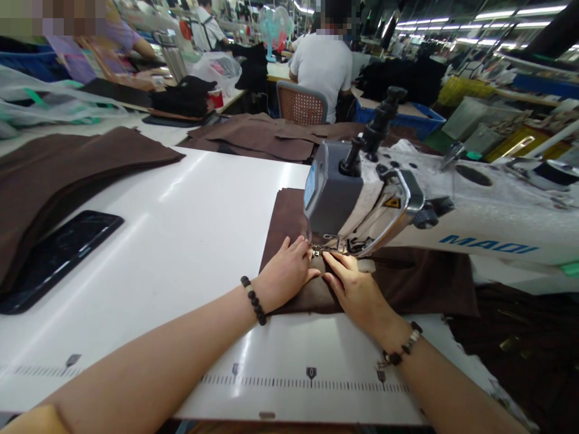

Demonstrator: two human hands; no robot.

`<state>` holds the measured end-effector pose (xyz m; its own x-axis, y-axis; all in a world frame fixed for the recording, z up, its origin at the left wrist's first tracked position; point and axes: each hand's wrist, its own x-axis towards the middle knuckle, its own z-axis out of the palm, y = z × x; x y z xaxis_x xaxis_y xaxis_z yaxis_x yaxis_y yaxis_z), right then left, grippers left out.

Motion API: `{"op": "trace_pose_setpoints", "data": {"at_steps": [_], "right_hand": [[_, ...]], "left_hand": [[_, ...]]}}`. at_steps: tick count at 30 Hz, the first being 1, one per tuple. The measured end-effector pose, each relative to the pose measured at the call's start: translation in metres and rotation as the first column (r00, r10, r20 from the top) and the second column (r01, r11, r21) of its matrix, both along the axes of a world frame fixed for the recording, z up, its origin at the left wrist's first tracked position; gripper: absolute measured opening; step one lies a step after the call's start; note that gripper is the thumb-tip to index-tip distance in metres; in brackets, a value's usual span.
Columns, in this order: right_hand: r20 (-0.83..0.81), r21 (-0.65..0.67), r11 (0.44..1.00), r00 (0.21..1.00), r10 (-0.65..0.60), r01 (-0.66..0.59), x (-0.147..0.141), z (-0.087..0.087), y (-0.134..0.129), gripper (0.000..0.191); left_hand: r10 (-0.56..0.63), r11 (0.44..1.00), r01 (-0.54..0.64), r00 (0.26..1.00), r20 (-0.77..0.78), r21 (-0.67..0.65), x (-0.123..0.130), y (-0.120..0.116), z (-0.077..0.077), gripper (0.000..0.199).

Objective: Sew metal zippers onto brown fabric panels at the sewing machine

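Note:
Brown fabric [284,217] lies on the white sewing table [203,241], passing under the head of a sewing machine [335,193]. Just left of the lit presser foot [316,252], my left hand [287,271] rests flat on the cloth with fingers stretched forward and thumb out to the side. My right hand [362,292] presses on the fabric to the right of the foot, its index finger and thumb extended and apart. Neither hand grips anything visible. The needle and stitch line are too small to make out.
Stacked brown fabric [81,163] partly covers a black phone-like slab [63,259] at left. More brown cut pieces [262,135] lie beyond the table. Dark brown cloth [529,337] hangs at right. A co-worker [321,66] sits ahead beside a blue crate [420,117].

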<state>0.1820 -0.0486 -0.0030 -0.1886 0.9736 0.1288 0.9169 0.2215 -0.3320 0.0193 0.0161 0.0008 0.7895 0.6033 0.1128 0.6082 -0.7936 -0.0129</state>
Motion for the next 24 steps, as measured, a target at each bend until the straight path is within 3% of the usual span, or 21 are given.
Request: {"op": "trace_pose_setpoints", "data": {"at_steps": [13,24], "right_hand": [[0.044,0.052,0.999,0.999,-0.019,0.016,0.001,-0.0037,0.0032,0.034],[0.092,0.008,1.0,0.996,-0.01,0.009,-0.0004,0.0007,0.0011,0.036]], "left_hand": [[0.01,1.0,-0.01,0.999,-0.033,0.002,0.0002,0.0032,0.0044,0.045],[-0.011,1.0,0.011,0.999,-0.031,-0.004,-0.0007,0.0021,0.0041,0.044]]}}
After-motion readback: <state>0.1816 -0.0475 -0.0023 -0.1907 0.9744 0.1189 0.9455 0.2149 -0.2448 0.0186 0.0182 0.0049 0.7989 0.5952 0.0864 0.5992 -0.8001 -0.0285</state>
